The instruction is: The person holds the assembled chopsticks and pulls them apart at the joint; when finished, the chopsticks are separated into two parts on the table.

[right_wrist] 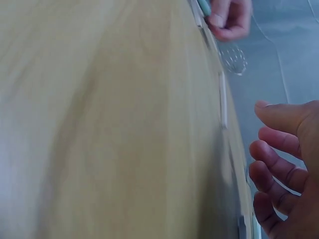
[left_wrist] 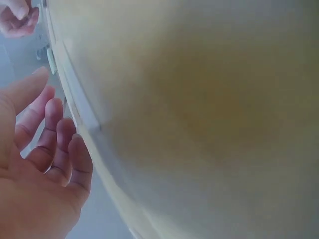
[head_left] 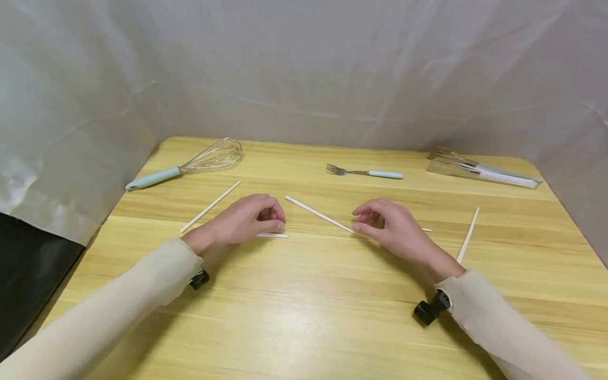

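Note:
My left hand (head_left: 252,219) hovers over the left middle of the table, its fingers loosely curled around nothing. Beneath its fingertips shows the end of a thin white stick (head_left: 274,235), the rest hidden by the hand. A second white stick (head_left: 211,207) lies slanted just left of it. Between the hands rests a white stick (head_left: 315,212), its near end close to my right fingertips. My right hand (head_left: 391,227) is also loosely bent and holds nothing; both wrist views show air between thumb and fingers. A stick's tip (head_left: 427,229) peeks out behind the right hand.
Another white stick (head_left: 469,232) lies beside my right wrist. Along the back are a whisk (head_left: 214,157) with a pale green handle, a fork (head_left: 366,172) with a light blue handle, and a white-handled utensil in clear wrapping (head_left: 489,170). Grey sheeting (head_left: 304,68) surrounds the wooden table (head_left: 294,311).

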`<act>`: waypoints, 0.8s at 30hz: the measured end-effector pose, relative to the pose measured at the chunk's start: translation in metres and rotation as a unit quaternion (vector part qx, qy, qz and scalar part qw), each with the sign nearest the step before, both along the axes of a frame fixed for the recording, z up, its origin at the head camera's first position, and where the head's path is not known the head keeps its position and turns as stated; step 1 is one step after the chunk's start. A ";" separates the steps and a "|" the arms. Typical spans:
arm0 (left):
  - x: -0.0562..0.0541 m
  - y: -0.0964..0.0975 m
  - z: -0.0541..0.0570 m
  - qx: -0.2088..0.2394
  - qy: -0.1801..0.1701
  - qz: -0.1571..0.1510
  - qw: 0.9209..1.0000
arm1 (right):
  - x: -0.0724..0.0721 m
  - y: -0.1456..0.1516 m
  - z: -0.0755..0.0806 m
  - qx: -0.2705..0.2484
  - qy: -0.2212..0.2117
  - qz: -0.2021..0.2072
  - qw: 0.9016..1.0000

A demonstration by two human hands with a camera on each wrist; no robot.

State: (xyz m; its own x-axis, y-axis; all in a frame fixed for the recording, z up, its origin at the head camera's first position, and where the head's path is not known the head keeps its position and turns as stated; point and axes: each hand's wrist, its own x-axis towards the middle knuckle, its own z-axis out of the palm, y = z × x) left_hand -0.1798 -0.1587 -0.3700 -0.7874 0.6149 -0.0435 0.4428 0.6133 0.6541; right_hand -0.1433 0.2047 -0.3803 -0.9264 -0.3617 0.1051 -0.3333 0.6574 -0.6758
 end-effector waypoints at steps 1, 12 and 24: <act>-0.004 0.001 0.001 0.003 -0.002 0.001 1.000 | 0.000 -0.002 -0.001 0.000 -0.002 0.003 1.000; -0.038 0.013 0.003 0.002 -0.022 0.011 1.000 | -0.005 -0.021 -0.007 0.010 -0.021 0.021 1.000; -0.052 0.028 -0.003 -0.026 -0.029 -0.002 0.999 | -0.008 -0.032 -0.012 0.040 -0.019 -0.006 0.999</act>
